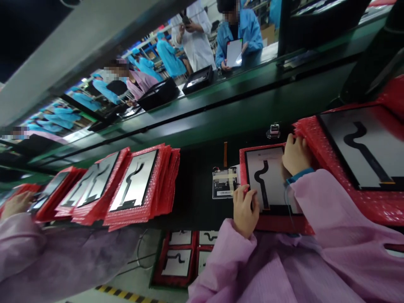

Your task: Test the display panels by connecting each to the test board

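Observation:
A grey display panel (268,176) with a black wavy cable lies on a red bubble-wrap sheet (242,158) on the dark bench. My left hand (244,208) is closed on the panel's near left corner, thumb on top. My right hand (295,153) sits at the panel's far right corner, with its fingers curled over the edge of the red bubble wrap there. Both arms are in pink sleeves. A small taped circuit board (224,183) lies just left of the panel.
A larger panel on red wrap (362,147) lies to the right. Left of the board stand piles of wrapped panels (135,185), with a co-worker's hand (15,204) beyond. A green conveyor (221,113) runs behind, with people in blue coats. A crate of panels (179,256) sits below.

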